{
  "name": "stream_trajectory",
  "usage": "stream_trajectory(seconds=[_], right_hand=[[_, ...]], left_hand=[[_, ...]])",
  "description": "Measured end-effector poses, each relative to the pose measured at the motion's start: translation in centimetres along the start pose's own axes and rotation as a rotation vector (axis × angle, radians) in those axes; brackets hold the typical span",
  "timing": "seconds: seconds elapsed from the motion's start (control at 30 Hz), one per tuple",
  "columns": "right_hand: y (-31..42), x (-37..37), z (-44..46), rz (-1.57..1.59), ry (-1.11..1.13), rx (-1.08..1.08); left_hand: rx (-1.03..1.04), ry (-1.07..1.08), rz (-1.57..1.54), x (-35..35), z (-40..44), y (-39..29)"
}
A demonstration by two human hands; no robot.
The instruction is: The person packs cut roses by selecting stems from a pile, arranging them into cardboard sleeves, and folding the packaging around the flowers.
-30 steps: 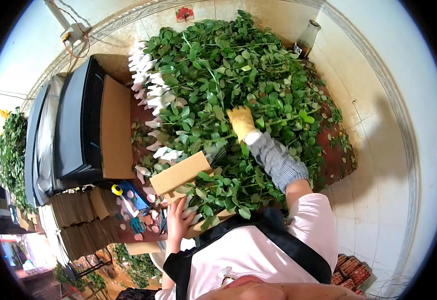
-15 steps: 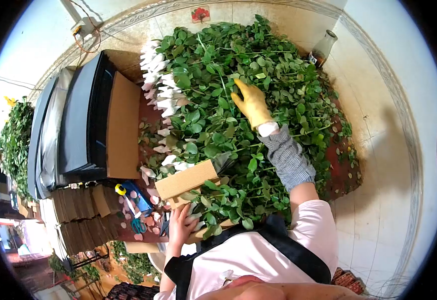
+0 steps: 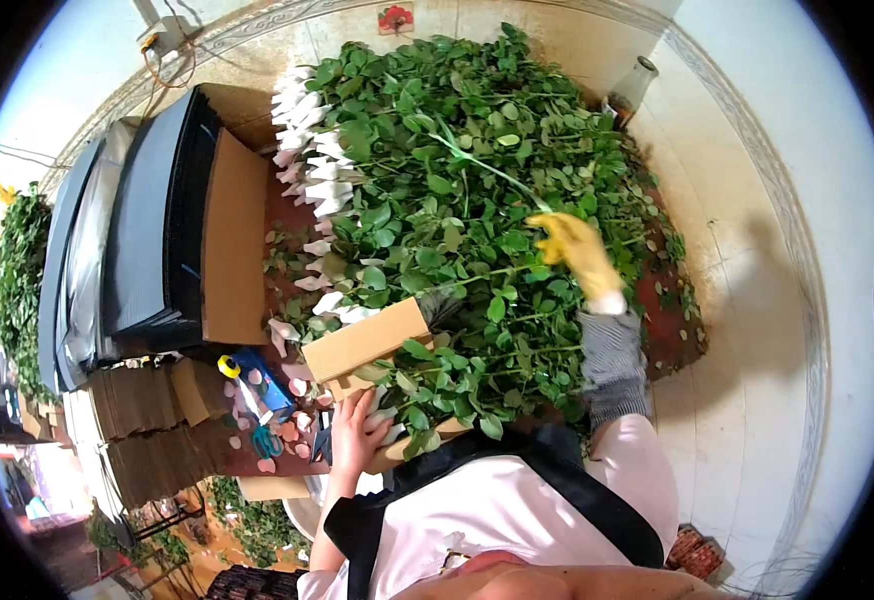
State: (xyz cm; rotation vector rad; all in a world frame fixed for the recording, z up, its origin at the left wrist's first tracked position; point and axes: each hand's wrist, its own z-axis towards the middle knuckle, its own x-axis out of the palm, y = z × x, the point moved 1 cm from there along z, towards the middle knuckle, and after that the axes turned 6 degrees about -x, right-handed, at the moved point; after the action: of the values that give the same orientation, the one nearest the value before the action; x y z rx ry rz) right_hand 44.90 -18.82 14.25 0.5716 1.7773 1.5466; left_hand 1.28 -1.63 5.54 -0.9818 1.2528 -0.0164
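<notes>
My left hand (image 3: 355,430) stays low beside a folded cardboard piece (image 3: 367,342), its fingers curled against the white-wrapped flower heads (image 3: 381,418) of a leafy bunch (image 3: 457,385). My right hand (image 3: 577,255), in a yellow glove and blurred, is over the right part of the large leafy pile (image 3: 427,200). Its fingers are closed on one end of a thin pale green strip (image 3: 492,168), which stretches up and left across the leaves. White-wrapped heads (image 3: 329,185) line the pile's left side.
Dark sheets (image 3: 147,220) and brown cardboard (image 3: 235,240) stand at the left, with stacked cardboard (image 3: 162,430) below. Teal scissors (image 3: 266,440), a blue box (image 3: 262,380) and loose petals lie near my left hand. A glass bottle (image 3: 629,92) stands at the back right corner.
My gloved right hand has moved right and down from the middle of the pile, and the green strip now slants toward it. My left hand remains by the cardboard.
</notes>
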Motion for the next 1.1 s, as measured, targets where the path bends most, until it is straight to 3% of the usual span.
stream_trajectory(seconds=[0.03, 0.07, 0.1, 0.17, 0.2, 0.23, 0.3, 0.37, 0.47, 0.57, 0.6, 0.63, 0.67, 0.73, 0.77, 0.8, 0.87, 0.93, 1.0, 1.07, 1.1], right_hand=[[1.1, -2.6, -3.2, -0.029, -0.053, -0.14], [1.9, -4.9, -6.5, -0.136, -0.266, -0.123], [1.9, -7.0, -9.9, -0.222, -0.449, -0.282], [-2.8, -12.6, -15.4, -0.121, -0.992, -0.223], [-8.1, -16.2, -19.4, 0.095, -1.138, -0.286], [-15.1, -20.6, -24.2, 0.49, -1.35, -0.232], [-24.4, -22.3, -32.5, 0.375, -1.604, 0.169], [-30.0, -20.1, -37.6, 0.201, -1.659, 0.553], [-30.6, -18.0, -36.2, -0.085, -1.622, 0.665], [-24.4, -17.7, -26.6, -0.435, -1.528, 0.196], [-20.9, -17.1, -22.3, -0.456, -1.447, -0.018], [-13.1, -13.8, -17.0, -0.338, -1.366, -0.06], [-11.1, -13.3, -12.8, -0.24, -1.107, -0.274], [-8.3, -9.5, -4.8, -0.167, -0.743, -0.396], [-1.4, -3.7, -3.6, -0.022, -0.575, -0.298], [-2.2, -1.7, -0.1, -0.129, -0.372, -0.37], [-2.3, 4.3, 5.2, -0.277, -0.191, -0.379], [-5.4, 9.0, 11.5, -0.382, -0.195, -0.197], [-8.3, 11.8, 17.1, -0.177, -0.007, 0.217], [-8.4, 13.8, 17.8, 0.027, -0.01, 0.271], [-5.4, 13.7, 15.9, -0.079, 0.001, 0.213]], left_hand=[[0.005, -0.001, 0.011, 0.0, -0.1, 0.0], [0.011, -0.004, 0.024, -0.1, -0.1, -0.1], [0.024, 0.001, 0.018, -0.1, 0.0, -0.2], [0.03, -0.014, 0.0, -0.3, -0.1, -0.4], [0.04, -0.008, -0.006, -0.2, -0.1, -0.4], [0.045, -0.019, -0.003, -0.2, -0.2, -0.3], [0.053, -0.031, -0.003, -0.2, -0.2, -0.3], [0.058, -0.033, -0.01, 0.1, -0.1, -0.1], [0.044, -0.02, 0.01, 0.0, -0.2, -0.1], [0.059, -0.017, 0.013, 0.0, -0.2, 0.0], [0.058, -0.021, 0.014, 0.0, -0.1, -0.1], [0.055, -0.02, 0.014, 0.0, -0.1, -0.3], [0.052, -0.022, 0.016, -0.1, -0.1, -0.5], [0.041, -0.006, 0.034, -0.3, -0.1, -0.7], [0.054, -0.013, 0.03, -0.3, 0.0, -0.8], [0.064, -0.022, 0.029, -0.2, 0.0, -0.6], [0.057, -0.017, 0.024, 0.0, 0.0, -0.1], [0.038, -0.007, 0.027, 0.0, -0.1, -0.1], [0.029, -0.016, 0.038, 0.1, -0.2, -0.4], [0.016, 0.011, 0.034, 0.2, -0.1, 0.0], [-0.007, 0.019, 0.028, 0.2, -0.1, 0.1]])
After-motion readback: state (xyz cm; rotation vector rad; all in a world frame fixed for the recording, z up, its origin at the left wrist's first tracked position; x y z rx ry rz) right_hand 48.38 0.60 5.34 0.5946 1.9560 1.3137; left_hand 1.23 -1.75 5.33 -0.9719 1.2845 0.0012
